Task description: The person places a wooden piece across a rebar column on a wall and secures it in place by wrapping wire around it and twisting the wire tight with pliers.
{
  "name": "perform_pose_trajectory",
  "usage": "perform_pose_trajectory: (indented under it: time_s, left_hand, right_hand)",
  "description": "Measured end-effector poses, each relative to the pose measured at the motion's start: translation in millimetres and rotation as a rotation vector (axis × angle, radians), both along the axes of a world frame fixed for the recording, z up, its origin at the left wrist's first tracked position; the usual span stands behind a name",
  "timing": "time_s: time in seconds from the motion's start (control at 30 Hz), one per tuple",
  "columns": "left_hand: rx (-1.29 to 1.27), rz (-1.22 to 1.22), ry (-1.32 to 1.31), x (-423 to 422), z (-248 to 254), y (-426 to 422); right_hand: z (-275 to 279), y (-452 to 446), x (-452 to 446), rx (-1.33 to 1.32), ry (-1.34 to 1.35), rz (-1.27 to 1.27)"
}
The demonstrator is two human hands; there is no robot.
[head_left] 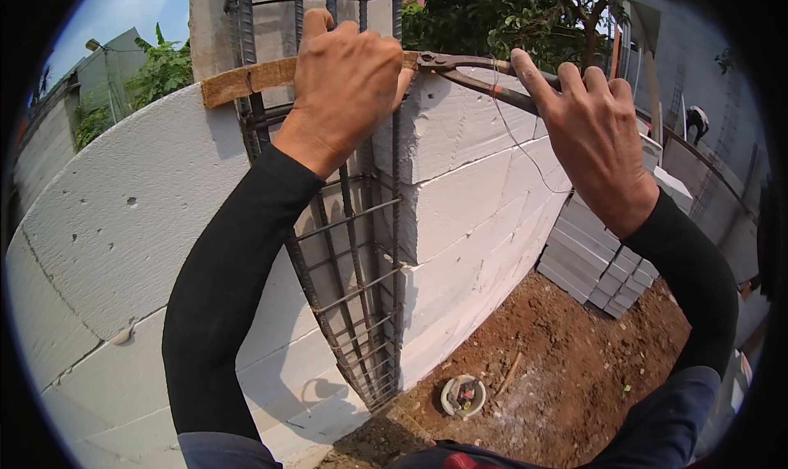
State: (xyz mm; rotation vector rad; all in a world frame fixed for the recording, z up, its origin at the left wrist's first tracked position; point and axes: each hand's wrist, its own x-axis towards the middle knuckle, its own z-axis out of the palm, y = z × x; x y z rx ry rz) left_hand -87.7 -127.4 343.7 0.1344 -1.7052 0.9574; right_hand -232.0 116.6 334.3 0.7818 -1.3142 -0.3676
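My left hand [349,79] is wrapped over a narrow wooden strip [271,75] that lies across the rebar cage [349,208] at the top of a white block wall [156,190]. My right hand [595,132] grips the handles of a pair of pincers [442,62], held roughly level. Their jaws meet the strip's right end, just beside my left hand; whether they bite on anything there I cannot tell. A thin wire [519,147] hangs in a loose curve by the handles. The fingertips of my left hand are hidden behind the strip.
Another white block wall [460,198] runs off to the right of the cage. Below on brown soil [566,354] stand a bucket [449,397] with things inside and stacked grey blocks [574,256]. A stick [509,372] lies nearby. A person [697,123] bends far right.
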Motion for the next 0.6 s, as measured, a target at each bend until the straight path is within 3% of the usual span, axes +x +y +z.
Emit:
perform_pose_trajectory:
  time_s: [0.17,0.27,0.3,0.33,0.4,0.47,0.53,0.6]
  left_hand:
    - [-0.021,0.004,0.016,-0.4,0.7,-2.0]
    - [-0.031,-0.037,0.021,-0.5,0.8,-3.9]
    - [-0.030,-0.026,0.018,0.1,-0.2,-4.1]
    - [-0.033,-0.018,0.016,1.1,-0.8,-4.5]
    - [-0.025,-0.024,0.016,-2.0,0.6,-1.3]
    - [0.000,-0.017,0.027,-1.2,0.7,-1.9]
    - [0.034,-0.005,0.020,-0.2,2.3,-0.1]
    - [0.037,-0.030,0.025,0.7,1.3,-1.2]
  right_hand:
    - [3.4,1.0,-9.6,0.062,-0.159,0.090]
    - [28.2,3.2,-11.9,0.282,-0.876,0.324]
    - [43.5,4.5,-1.0,0.301,-1.309,0.342]
    - [47.8,6.3,-16.3,0.338,-1.625,0.521]
    - [49.3,5.5,-39.4,0.372,-1.907,0.605]
    - [49.9,6.8,-38.7,0.494,-1.816,0.602]
    - [53.6,3.6,-24.0,0.400,-1.768,0.463]
    - [45.8,1.1,-5.2,0.274,-1.326,0.386]
